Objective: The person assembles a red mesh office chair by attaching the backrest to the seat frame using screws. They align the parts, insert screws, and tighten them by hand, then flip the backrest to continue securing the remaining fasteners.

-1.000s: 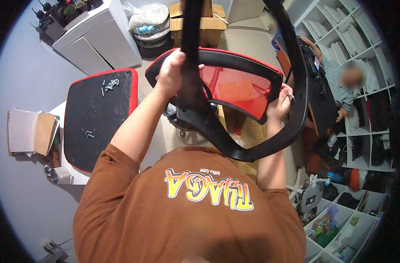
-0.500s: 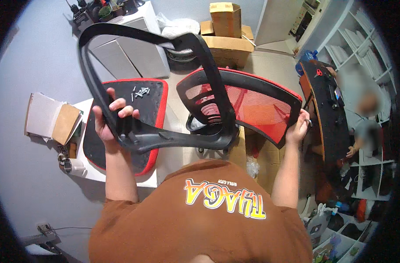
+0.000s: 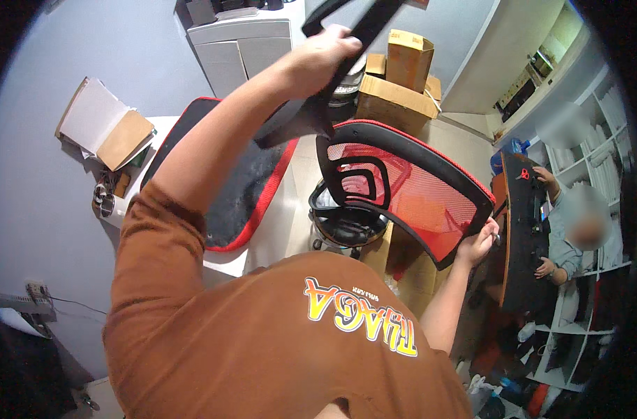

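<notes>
The left hand was clamped on a stiff black frame raised far above; the right hand gripped the light red mesh backrest at its right rim, its firmest hold.

Left hand at twelve o'clock, gripping black frame. Right hand at three o'clock, clasping red mesh chair back. Black seat cushion at ten o'clock. Cardboard boxes at one.
</notes>
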`<action>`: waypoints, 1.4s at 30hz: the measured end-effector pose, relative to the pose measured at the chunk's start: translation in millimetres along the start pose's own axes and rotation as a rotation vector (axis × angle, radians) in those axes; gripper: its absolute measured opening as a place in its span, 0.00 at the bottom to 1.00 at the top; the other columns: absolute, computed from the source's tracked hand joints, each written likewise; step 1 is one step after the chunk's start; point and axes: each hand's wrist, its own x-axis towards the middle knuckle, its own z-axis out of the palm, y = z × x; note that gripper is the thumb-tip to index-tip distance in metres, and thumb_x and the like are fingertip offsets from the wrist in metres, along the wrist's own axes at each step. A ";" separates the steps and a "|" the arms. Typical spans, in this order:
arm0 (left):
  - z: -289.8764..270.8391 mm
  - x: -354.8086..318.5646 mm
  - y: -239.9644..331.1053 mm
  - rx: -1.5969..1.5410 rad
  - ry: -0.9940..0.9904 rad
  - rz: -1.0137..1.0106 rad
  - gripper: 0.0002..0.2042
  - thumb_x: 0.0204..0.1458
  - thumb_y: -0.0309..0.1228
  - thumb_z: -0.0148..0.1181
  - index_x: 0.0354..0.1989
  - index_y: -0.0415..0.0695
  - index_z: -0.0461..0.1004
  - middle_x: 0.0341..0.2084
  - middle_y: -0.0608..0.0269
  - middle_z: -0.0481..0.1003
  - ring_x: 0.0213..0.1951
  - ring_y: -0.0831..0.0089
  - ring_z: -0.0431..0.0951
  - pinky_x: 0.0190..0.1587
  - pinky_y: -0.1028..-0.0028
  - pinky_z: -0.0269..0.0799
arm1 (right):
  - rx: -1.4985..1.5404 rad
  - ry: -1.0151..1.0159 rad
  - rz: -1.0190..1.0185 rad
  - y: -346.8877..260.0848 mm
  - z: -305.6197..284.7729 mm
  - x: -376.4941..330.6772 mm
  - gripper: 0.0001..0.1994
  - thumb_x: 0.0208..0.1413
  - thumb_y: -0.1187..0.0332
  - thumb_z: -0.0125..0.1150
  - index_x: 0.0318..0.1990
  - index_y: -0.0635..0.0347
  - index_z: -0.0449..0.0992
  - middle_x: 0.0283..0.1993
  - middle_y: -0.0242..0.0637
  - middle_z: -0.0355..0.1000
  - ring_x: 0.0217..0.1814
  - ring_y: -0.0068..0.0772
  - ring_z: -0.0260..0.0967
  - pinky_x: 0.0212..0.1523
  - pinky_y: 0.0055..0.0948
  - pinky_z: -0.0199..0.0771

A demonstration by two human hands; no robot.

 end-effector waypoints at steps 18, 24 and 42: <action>145.2 75.7 -130.5 0.330 -0.356 -0.353 0.27 0.55 0.47 0.40 0.40 0.27 0.69 0.36 0.35 0.72 0.42 0.47 0.73 0.47 0.61 0.65 | -0.046 0.056 0.059 -9.0 -7.3 -13.0 0.20 0.65 0.54 0.34 0.35 0.62 0.66 0.32 0.30 0.64 0.35 0.22 0.61 0.41 0.23 0.62; 159.6 73.3 -152.7 0.316 -0.492 -0.343 0.28 0.55 0.49 0.41 0.43 0.30 0.69 0.39 0.38 0.72 0.43 0.49 0.73 0.47 0.59 0.66 | -0.044 0.060 0.052 -14.1 -4.5 -11.9 0.21 0.65 0.54 0.34 0.38 0.64 0.67 0.34 0.31 0.63 0.37 0.23 0.61 0.44 0.25 0.62; 176.5 76.7 -172.3 0.332 -0.544 -0.249 0.20 0.57 0.45 0.40 0.47 0.45 0.71 0.35 0.39 0.72 0.44 0.48 0.73 0.47 0.57 0.66 | -0.724 -0.795 -0.738 -115.1 183.7 26.4 0.13 0.50 0.58 0.58 0.33 0.60 0.71 0.37 0.41 0.68 0.41 0.43 0.67 0.41 0.39 0.67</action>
